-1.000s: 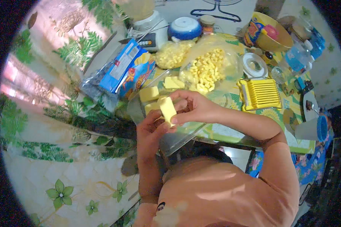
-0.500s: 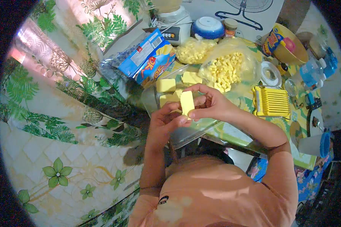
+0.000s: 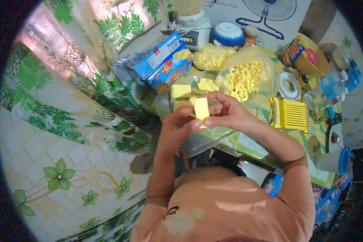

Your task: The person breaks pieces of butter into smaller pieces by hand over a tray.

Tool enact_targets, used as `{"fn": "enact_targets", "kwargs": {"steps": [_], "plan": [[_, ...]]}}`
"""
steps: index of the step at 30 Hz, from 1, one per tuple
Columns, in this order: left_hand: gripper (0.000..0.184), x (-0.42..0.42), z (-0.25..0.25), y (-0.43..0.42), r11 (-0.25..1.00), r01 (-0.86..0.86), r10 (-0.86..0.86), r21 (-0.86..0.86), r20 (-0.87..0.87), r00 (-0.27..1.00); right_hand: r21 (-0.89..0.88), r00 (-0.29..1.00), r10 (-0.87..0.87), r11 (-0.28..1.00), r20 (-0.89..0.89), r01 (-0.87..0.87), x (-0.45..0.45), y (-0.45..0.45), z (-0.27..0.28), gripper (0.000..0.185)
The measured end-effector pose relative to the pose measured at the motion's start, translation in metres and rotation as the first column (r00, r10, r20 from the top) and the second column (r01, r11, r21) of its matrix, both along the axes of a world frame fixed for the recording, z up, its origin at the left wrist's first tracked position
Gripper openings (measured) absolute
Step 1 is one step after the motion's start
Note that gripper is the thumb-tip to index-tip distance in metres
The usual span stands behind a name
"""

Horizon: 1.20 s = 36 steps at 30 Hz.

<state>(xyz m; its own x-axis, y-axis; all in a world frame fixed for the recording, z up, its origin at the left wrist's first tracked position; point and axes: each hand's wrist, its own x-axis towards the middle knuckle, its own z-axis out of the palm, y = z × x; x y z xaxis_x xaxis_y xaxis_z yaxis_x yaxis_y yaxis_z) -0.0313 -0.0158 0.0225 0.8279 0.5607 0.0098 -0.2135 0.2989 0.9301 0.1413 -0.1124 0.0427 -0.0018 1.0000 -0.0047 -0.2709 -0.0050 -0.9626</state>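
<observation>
Block [image 3: 201,109] up on end between both hands, above the tray [image 3: 197,142] as far as I can judge, on the near left of the table [image 3: 324,177]. Grip: left hand [image 3: 176,124] pinches it low, thumb at the bottom left; right hand [image 3: 230,115] pinches from the right, thumb low, index finger curled up by the top. Fingers behind the block are partly hidden, so I cannot tell how much they support it. More blocks [image 3: 181,91] lie in the tray just beyond; the bag [image 3: 270,74] of small pieces [image 3: 246,78] is farther on, slightly right. Slatted tool [image 3: 293,115] rests to the right, beyond the right forearm. Risks, as I judge them: (1) the block looks soft; uneven thumb pressure could dent a face or break a corner. (2) Both thumbs bear low, so if the index finger eases off, the top could tilt; a slick surface would make that worse. (3) A slip could drop it onto the other blocks and chip them, or off the near side if the hands drift toward the body. (4) Tray's near corner seems to overhang the table edge; a wrist leaning there could tip it. (5) A wide right elbow swing could catch the cup [image 3: 328,162].
</observation>
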Motion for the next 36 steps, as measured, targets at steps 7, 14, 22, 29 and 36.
{"fn": "enact_targets", "kwargs": {"steps": [7, 14, 22, 29, 36], "plan": [[0.023, 0.002, 0.0, -0.002, 0.995, -0.012, 0.011, 0.095, 0.01, 1.0, 0.067, 0.999, 0.026, 0.997, 0.029, -0.028, 0.004, 0.003, -0.015, 0.051], [0.025, -0.001, -0.002, -0.002, 0.999, -0.014, 0.014, 0.037, 0.015, 1.0, 0.029, 0.999, 0.015, 0.999, 0.037, -0.016, 0.003, 0.003, -0.012, 0.052], [0.033, 0.001, -0.007, 0.0, 0.989, -0.116, 0.112, 0.088, 0.044, 0.993, 0.037, 0.999, 0.044, 0.998, 0.025, -0.045, 0.001, 0.002, -0.015, 0.056], [0.035, -0.001, -0.008, 0.004, 0.984, -0.101, 0.102, 0.145, 0.001, 0.995, -0.009, 0.996, 0.083, 0.997, 0.032, -0.083, 0.001, 0.0, 0.001, 0.062], [0.038, -0.004, -0.001, 0.004, 0.995, -0.063, 0.068, 0.078, -0.056, 0.996, -0.037, 0.989, 0.128, 0.991, 0.076, -0.126, 0.005, 0.0, 0.002, 0.062]]}}
